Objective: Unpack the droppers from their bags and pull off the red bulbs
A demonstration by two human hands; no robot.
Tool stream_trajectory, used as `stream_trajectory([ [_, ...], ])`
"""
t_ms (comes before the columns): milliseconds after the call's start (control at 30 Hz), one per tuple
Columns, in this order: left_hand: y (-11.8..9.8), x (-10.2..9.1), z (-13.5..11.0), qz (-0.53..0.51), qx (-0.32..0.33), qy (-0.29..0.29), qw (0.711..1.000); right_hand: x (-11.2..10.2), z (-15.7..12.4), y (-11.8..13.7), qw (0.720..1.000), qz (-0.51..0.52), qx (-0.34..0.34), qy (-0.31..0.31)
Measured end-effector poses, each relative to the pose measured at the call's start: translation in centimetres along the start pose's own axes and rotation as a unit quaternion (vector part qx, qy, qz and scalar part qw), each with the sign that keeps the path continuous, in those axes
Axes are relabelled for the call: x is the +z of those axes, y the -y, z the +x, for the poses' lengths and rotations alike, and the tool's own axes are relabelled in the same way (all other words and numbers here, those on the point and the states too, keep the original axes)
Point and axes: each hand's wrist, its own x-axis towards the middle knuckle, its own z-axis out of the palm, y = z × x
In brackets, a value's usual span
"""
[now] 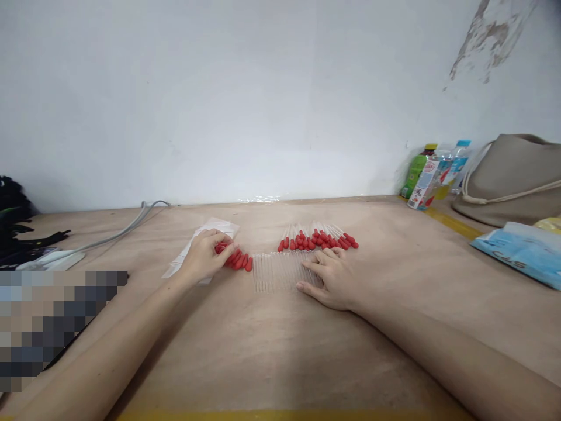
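On the wooden table (pixel 272 351) lie several glass droppers with red rubber bulbs. My left hand (pixel 205 256) is curled round a small bunch of red bulbs (pixel 236 259) beside a clear plastic bag (pixel 205 234). My right hand (pixel 329 276) lies flat, fingers stretched out, on a row of bare clear glass tubes (pixel 277 272). Behind it sits a second row of droppers with red bulbs (pixel 319 240), their glass tips pointing to the wall.
Bottles (pixel 432 175) and a beige bag (pixel 512 178) stand at the back right, with a blue packet (pixel 521 251) nearer. A grey cable (pixel 118 231) and black items (pixel 17 228) are at the left. A white wall rises behind.
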Motion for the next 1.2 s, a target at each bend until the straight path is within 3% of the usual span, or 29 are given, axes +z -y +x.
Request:
stream_trajectory([
  [133,-0.6,-0.3,0.2,-0.008,-0.008,-0.065,0.998,0.2,-0.2,-0.1,0.999,0.014,0.005,-0.031],
  [233,-2.3,-0.2,0.5,-0.009,0.021,-0.074,0.997,0.5,-0.3,-0.3,0.998,0.011,0.025,-0.057],
  [400,-6.0,1.9,2.2,0.038,0.054,0.033,0.997,0.8,-0.4,-0.4,0.998,0.001,0.038,-0.053],
  [533,-8.4,3.9,4.5,0.091,-0.018,0.141,0.986,0.7,-0.4,-0.4,0.998,-0.005,0.027,-0.055],
  [633,-9.5,4.6,5.8,0.100,-0.060,0.182,0.976,0.6,-0.3,-0.3,0.998,-0.011,0.027,-0.048],
  [933,-8.6,6.1,6.8,0.097,-0.111,0.197,0.969,0.4,-0.2,-0.4,0.996,0.003,0.052,-0.072],
  [1067,-7.8,4.7,6.0,0.081,-0.084,0.183,0.976,0.5,-0.2,-0.6,0.992,0.029,0.071,-0.099],
  [1200,-7.3,3.2,3.2,0.058,-0.010,0.142,0.988,0.8,-0.4,-0.9,0.985,0.051,0.063,-0.151],
])
